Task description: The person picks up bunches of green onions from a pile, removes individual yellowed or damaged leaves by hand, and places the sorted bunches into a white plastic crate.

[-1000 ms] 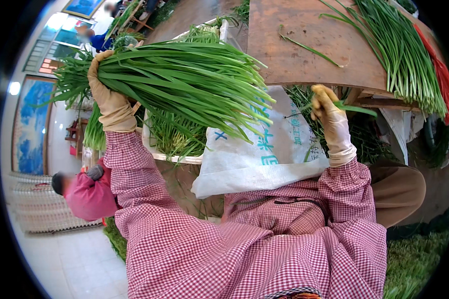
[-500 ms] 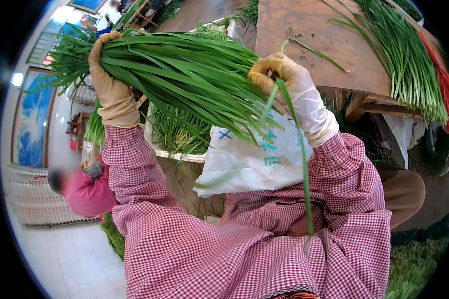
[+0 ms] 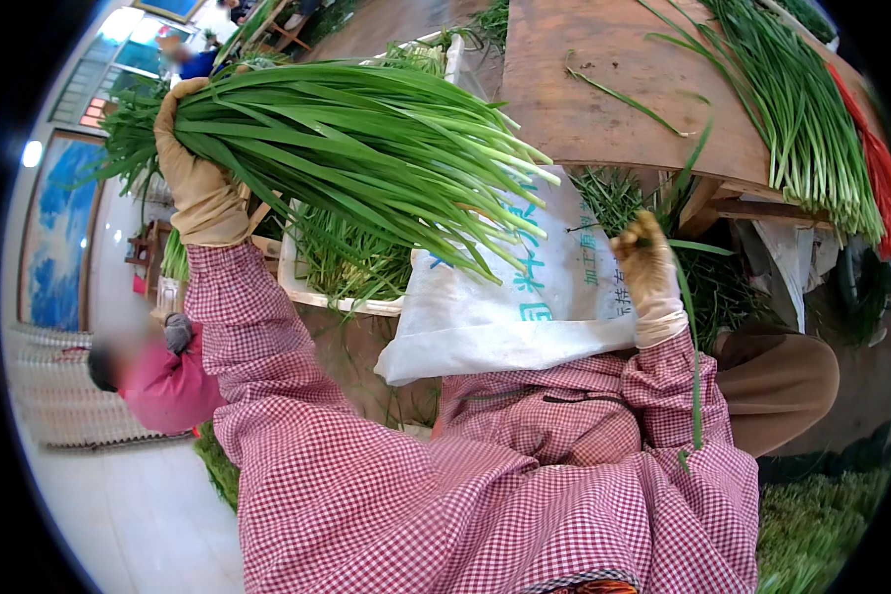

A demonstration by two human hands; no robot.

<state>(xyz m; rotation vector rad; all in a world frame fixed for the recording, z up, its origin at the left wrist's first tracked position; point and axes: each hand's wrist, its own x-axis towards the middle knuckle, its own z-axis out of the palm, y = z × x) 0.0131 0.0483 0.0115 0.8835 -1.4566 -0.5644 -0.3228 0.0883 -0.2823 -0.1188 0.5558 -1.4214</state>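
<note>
A thick bunch of garlic chives (image 3: 356, 139) is raised in my left hand (image 3: 193, 168), which grips it near the leafy end. Its pale stem ends point right, fanned out above a white woven sack (image 3: 495, 307) across my lap. Lower and to the right is my right hand (image 3: 648, 272), gloved like the left, its fingers curled and slightly blurred. A few loose chive leaves (image 3: 694, 346) spread out from beside its fingers, one trailing down over my sleeve. The fingertips themselves are partly hidden.
A wooden table (image 3: 604, 99) at the back right bears a stray leaf and another heap of chives (image 3: 812, 139) beside red plastic (image 3: 886, 178). A white crate (image 3: 351, 302) with greens stands under the bunch. A person in pink (image 3: 173, 386) is at the left.
My right hand has moved from the bunch's stem end down and right, carrying loose leaves away. The bunch has shifted slightly left, and its pale stems now show.
</note>
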